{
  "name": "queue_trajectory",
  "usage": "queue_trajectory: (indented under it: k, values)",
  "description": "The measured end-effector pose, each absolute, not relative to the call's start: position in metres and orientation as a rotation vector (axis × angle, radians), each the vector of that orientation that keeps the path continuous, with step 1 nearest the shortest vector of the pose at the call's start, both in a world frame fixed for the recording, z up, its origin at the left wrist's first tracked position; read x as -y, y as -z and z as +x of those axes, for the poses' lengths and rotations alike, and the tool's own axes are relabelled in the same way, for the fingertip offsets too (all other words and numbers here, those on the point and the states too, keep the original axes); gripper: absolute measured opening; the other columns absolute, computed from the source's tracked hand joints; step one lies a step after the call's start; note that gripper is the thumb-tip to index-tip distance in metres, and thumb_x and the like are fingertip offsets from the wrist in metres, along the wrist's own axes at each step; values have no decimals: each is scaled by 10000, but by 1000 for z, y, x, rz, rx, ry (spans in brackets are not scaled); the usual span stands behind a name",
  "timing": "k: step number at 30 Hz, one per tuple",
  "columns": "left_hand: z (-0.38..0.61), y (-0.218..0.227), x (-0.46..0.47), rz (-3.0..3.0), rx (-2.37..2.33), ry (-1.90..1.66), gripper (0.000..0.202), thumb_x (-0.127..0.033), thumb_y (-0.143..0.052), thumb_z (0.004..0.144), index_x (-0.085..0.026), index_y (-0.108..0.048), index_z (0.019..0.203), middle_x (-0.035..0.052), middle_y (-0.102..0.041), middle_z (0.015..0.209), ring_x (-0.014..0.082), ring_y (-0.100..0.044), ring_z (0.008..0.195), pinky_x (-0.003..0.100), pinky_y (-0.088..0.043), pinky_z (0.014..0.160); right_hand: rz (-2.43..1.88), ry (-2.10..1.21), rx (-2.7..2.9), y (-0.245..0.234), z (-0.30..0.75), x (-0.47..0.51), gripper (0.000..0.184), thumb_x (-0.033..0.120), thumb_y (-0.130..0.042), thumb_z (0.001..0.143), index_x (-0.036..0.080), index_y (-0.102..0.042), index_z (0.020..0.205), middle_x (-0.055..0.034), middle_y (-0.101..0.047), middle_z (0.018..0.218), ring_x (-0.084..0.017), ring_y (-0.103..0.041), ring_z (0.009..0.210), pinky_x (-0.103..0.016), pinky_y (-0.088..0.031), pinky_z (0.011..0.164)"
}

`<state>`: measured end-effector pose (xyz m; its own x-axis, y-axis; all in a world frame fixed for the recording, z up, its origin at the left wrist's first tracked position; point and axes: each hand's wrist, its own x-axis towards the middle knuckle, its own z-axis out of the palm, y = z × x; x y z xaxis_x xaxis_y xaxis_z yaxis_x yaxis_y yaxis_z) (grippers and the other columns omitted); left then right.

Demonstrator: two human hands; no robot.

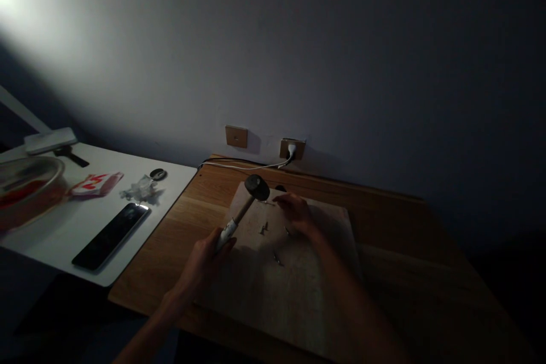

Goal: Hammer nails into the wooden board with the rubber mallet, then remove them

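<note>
My left hand is wrapped round the pale grip of a rubber mallet. The mallet's black head points up and away, above the far left part of a wooden board. My right hand is over the far part of the board, its fingers pinched at the end of a thin metal screw. Several more small metal screws lie scattered on the board between my hands. Dim light hides their exact shape.
The board rests on a wooden table. On the white table at left are a phone, crumpled plastic, a red-and-white packet and a clear bowl. A white plug and cables run along the wall.
</note>
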<state>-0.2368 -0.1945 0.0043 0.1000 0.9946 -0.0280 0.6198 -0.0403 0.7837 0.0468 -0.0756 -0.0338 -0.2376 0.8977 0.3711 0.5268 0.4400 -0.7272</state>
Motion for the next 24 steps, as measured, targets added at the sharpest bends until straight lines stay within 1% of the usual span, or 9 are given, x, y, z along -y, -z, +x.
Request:
queue_trajectory:
  k: [4,8,10,13,15,18,20,24]
  values:
    - [-235,-1,194,1752,-1574,-727,320,-500,-527,910,-190,-600,874,-24,-593,665,134,-555,596,204,-361,536,-1240,-524,1885,40,47,65,189,118,-617,853,221,-771,889,-58,-760,917,-211,-718,852,-327,-544,808]
    - [-236,7,194,1777,-1583,-717,299,-476,-534,906,-189,-604,861,-24,-607,671,131,-565,594,200,-363,545,-1212,-478,1909,43,40,68,218,76,-621,812,224,-757,898,-47,-758,941,-204,-711,879,-312,-535,831]
    - [-237,9,195,1781,-1578,-713,295,-469,-530,911,-190,-600,847,-24,-606,666,129,-564,586,201,-360,544,-1199,-458,1909,43,38,70,208,101,-614,832,221,-751,933,-51,-756,962,-203,-710,891,-301,-536,824]
    - [-237,8,194,1779,-1563,-721,279,-454,-521,913,-193,-599,851,-24,-601,658,129,-558,575,204,-359,539,-1196,-429,1895,43,38,72,226,162,-592,875,227,-735,1037,-56,-757,989,-208,-712,893,-312,-541,839]
    - [-235,5,194,1777,-1559,-732,276,-451,-517,909,-193,-597,853,-24,-597,654,130,-553,575,204,-357,535,-1197,-420,1889,43,39,71,261,187,-597,875,238,-721,1099,-53,-761,999,-211,-713,878,-320,-548,836]
    - [-232,0,193,1762,-1563,-714,308,-484,-510,906,-191,-590,858,-26,-581,645,131,-544,574,203,-348,524,-1195,-424,1887,43,39,71,290,201,-599,868,248,-710,1131,-46,-765,997,-207,-713,860,-316,-554,818]
    - [-232,-1,193,1750,-1570,-694,328,-504,-503,903,-190,-585,859,-26,-571,639,133,-541,572,204,-340,516,-1189,-430,1889,43,39,72,260,210,-584,880,237,-716,1103,-50,-765,990,-202,-711,856,-312,-550,815]
    - [-233,3,192,1756,-1569,-694,318,-496,-501,897,-192,-573,840,-21,-572,653,136,-546,590,208,-343,527,-1172,-452,1909,42,39,73,155,204,-603,868,224,-734,949,-51,-763,950,-201,-704,841,-309,-542,802]
